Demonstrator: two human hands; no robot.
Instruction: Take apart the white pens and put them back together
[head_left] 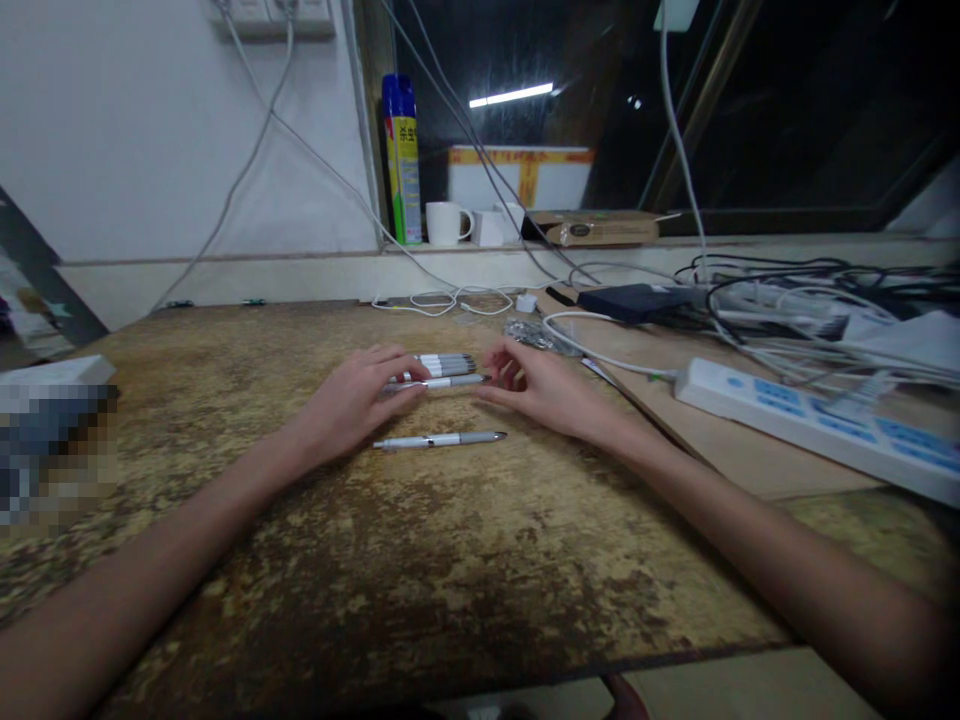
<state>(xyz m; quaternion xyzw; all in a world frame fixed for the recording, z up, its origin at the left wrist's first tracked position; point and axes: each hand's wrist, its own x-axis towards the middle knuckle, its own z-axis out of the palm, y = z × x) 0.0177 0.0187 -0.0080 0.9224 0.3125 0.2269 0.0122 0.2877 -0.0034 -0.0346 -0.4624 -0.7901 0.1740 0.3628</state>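
Observation:
My left hand (375,388) grips the rear part of a white and grey pen (454,382) between thumb and fingers, just above the table. The pen lies level, with its tip pointing right. Around that tip, my right hand (529,385) has its thumb and curled fingers apart; I cannot tell whether it touches the pen. Behind the held pen, several similar pens (448,362) lie side by side, partly hidden by my left fingers. One more pen (441,440) rests alone on the worn wooden table (420,560), nearer to me.
A white power strip (810,425) and tangled cables (795,310) occupy the right side. Behind my right hand lies a clear plastic bag (540,336). On the window ledge stand a spray can (403,165), a white mug (448,224) and a flat cardboard box (600,229).

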